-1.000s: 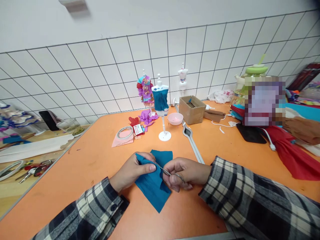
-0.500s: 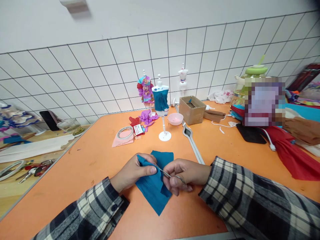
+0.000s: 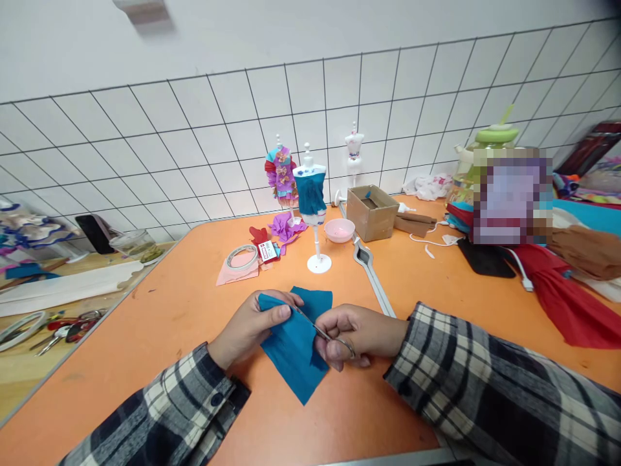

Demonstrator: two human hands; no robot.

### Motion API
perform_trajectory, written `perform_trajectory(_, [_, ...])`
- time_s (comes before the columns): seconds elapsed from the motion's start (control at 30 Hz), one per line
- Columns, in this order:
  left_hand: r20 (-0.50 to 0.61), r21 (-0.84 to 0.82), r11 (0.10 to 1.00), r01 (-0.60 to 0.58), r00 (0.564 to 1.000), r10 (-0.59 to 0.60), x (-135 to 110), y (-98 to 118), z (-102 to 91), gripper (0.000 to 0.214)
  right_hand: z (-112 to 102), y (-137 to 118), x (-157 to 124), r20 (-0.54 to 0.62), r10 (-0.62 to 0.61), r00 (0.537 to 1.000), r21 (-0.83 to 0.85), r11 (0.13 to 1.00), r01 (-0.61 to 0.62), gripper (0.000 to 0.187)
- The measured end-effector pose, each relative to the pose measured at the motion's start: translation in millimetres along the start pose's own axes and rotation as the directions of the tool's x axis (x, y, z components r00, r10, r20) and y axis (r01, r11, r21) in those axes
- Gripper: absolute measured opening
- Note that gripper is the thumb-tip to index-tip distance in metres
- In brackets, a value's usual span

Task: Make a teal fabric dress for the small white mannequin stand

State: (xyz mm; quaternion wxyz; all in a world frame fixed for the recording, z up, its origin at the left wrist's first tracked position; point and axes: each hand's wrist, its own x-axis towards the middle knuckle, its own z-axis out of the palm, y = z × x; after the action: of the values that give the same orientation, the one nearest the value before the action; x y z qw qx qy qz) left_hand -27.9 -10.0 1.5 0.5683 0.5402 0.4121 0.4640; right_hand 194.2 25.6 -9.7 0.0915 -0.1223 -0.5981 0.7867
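Observation:
My left hand [image 3: 257,321] pinches the upper left edge of a teal sheet, crepe paper or thin cloth [image 3: 295,362], between thumb and fingers. Small metal scissors [image 3: 310,321] are in my right hand [image 3: 352,333], with a finger loop showing beside the thumb. Their blades lie across the sheet's upper part and reach close to my left thumb. Beyond my hands stands a small white mannequin [image 3: 317,243] on a round base, its torso wrapped in teal material [image 3: 311,193].
Behind stand a mannequin in purple ruffles [image 3: 283,171] and a bare-topped one [image 3: 354,149]. A tape roll [image 3: 242,257], pink bowl [image 3: 339,230] and cardboard box [image 3: 376,217] lie around. Right are a cable [image 3: 521,268] and red material [image 3: 557,298]; more scissors [image 3: 77,329] lie left.
Both hands, the sheet and the scissors have shifted slightly up and left. The scissor blades are now further along toward my left thumb, and the sheet's folded flap lies flatter.

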Motion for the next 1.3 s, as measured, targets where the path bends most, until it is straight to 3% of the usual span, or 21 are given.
perform_trajectory(0.23, [0.128, 0.049, 0.996, 0.079, 0.988, -0.085, -1.1, -2.1, -3.4, 0.049, -0.4, -0.5, -0.3, 0.003, 0.024, 1.0, -0.033, 0.999, -0.024, 0.044])
perform_trajectory(0.37, [0.092, 0.157, 0.987, 0.044, 0.994, -0.059, 3.1, -3.7, -4.1, 0.03, -0.9, 1.8, 0.3, -0.006, 0.041, 0.999, -0.031, 0.999, -0.041, 0.045])
perform_trajectory(0.57, [0.227, 0.181, 0.982, 0.044, 0.97, -0.086, 4.2, -2.4, -4.3, 0.025, 0.1, 7.7, -0.2, 0.038, 0.059, 0.998, 0.081, 0.995, -0.062, 0.049])
perform_trajectory(0.87, [0.184, 0.18, 0.983, 0.033, 0.981, -0.067, 4.0, -8.1, -8.6, 0.03, 1.1, 1.8, -0.1, -0.005, 0.026, 1.0, -0.011, 1.0, -0.026, 0.046])
perform_trajectory(1.1, [0.171, 0.174, 0.984, 0.046, 0.982, -0.076, 3.7, -10.7, -4.1, 0.03, 1.4, 6.2, 0.4, 0.014, 0.069, 0.998, 0.084, 0.994, -0.07, 0.048])
perform_trajectory(1.3, [0.176, 0.149, 0.988, 0.041, 0.982, -0.068, 3.8, -10.4, -3.8, 0.027, 0.1, 4.6, 0.7, 0.009, 0.017, 1.0, 0.02, 1.0, -0.017, 0.048])
